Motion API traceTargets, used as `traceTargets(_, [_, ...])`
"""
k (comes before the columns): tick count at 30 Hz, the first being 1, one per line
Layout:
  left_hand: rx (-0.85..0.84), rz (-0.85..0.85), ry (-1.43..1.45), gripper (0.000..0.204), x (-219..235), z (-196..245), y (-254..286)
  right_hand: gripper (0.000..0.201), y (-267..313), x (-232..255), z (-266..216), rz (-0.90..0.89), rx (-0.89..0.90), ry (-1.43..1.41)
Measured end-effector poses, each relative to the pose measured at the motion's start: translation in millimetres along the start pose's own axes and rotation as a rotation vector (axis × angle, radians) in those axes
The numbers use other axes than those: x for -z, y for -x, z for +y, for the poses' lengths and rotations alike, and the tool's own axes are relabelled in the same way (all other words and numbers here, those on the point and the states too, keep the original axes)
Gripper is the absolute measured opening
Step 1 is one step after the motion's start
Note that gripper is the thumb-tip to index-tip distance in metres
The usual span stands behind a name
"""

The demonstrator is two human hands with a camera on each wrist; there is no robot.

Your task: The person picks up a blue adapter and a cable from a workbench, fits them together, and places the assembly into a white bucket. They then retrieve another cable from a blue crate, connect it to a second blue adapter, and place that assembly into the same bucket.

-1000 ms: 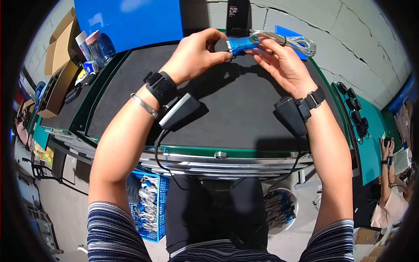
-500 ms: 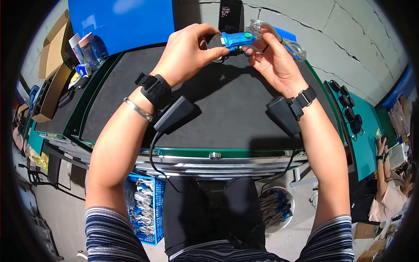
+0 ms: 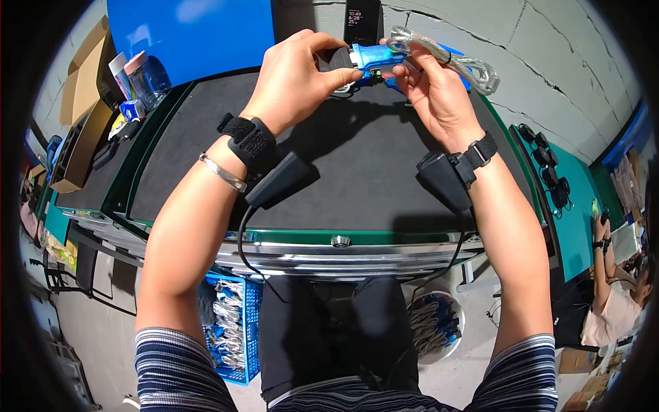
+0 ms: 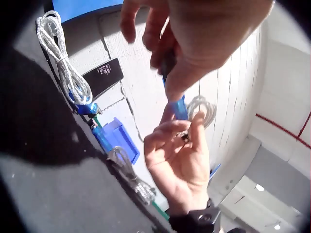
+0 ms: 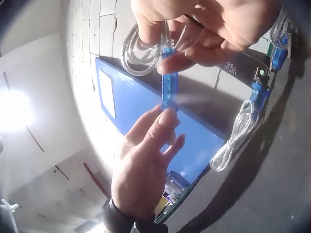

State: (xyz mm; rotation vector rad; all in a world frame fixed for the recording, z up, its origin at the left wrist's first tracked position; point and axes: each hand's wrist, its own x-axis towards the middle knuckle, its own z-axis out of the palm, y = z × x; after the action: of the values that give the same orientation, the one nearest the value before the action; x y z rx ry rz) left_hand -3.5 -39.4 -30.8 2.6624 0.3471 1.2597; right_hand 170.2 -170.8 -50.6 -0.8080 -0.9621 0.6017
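Between the two hands is a translucent blue connector [image 3: 376, 58] with a coiled silvery cable [image 3: 456, 60]. My left hand [image 3: 295, 79] pinches a black piece [image 3: 338, 63] at the connector's metal end, thumb below and fingers above. My right hand [image 3: 443, 103] grips the connector's cable end, the coil hanging over its fingers. In the right wrist view the blue connector [image 5: 169, 85] stands upright between both hands. Behind them on the surface lie another bundled cable [image 4: 63, 63] with a blue plug, and a second one [image 4: 129, 170] beside a blue tray [image 4: 121, 141].
A phone [image 3: 362, 24] leans on the wall beside a large blue panel [image 3: 199, 34]. Bottles [image 3: 141, 79] and an open cardboard box [image 3: 86, 103] are at left. Below are a blue basket [image 3: 252, 329] and a white bucket [image 3: 458, 343] of cables. Another person [image 3: 618, 309] is at right.
The head view has shifted slightly. The connector has turned between the hands, its green spot no longer facing up, and the cable coil has swung outward to the right. Both hands keep their hold.
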Motion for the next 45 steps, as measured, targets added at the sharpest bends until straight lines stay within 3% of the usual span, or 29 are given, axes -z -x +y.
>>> traceTargets(4, [-0.022, -0.102, 0.279, 0.049, -4.5, -10.3, -2.0, 0.022, 1.6, 7.2, 0.3, 0.033, -0.003, -0.039])
traceTargets(6, [0.072, -0.177, 0.362, 0.048, -6.3, -15.8, -1.7, 0.021, 2.5, 4.5, 0.6, 0.024, -0.053, -0.038])
traceTargets(8, [0.019, -0.102, 0.325, 0.043, -11.7, -20.6, -2.1, 0.02, -1.2, 8.2, 0.9, 0.036, -0.054, -0.018])
traceTargets(10, [0.13, 0.169, 0.038, 0.04, -6.3, -22.5, -5.2, 0.019, -7.9, 20.4, -3.3, 0.157, -0.008, -0.072])
traceTargets(11, [0.182, 0.199, 0.063, 0.048, -0.8, -31.7, -8.0, 0.017, -9.3, 28.4, -9.0, 0.156, 0.031, -0.096])
traceTargets(12, [0.242, 0.161, 0.091, 0.046, 2.9, -38.1, -10.1, 0.013, -10.4, 29.1, -14.3, 0.219, 0.016, -0.083])
traceTargets(14, [0.216, 0.098, 0.375, 0.043, -1.6, -41.1, -8.3, 0.015, -9.4, 27.9, -18.0, 0.133, 0.024, -0.178])
traceTargets(17, [0.083, -0.017, 0.532, 0.041, -7.1, -21.0, -3.7, 0.015, -9.3, 23.9, -10.9, 0.091, -0.009, -0.174])
traceTargets(18, [0.016, -0.027, 0.484, 0.042, -7.5, -16.7, -2.7, 0.015, -8.3, 22.3, -9.9, 0.084, -0.012, -0.174])
traceTargets(20, [0.037, -0.07, 0.383, 0.043, -3.4, -9.5, -1.1, 0.015, -6.9, 19.6, -9.5, -0.024, -0.023, -0.179])
traceTargets(25, [0.031, -0.063, 0.362, 0.044, -3.2, -10.6, -1.9, 0.018, -4.8, 10.5, -6.4, -0.072, -0.035, -0.126])
traceTargets(45, [0.0, 0.009, 0.304, 0.046, -2.4, -9.8, -0.8, 0.025, -1.4, 2.7, -5.0, -0.068, -0.004, -0.112])
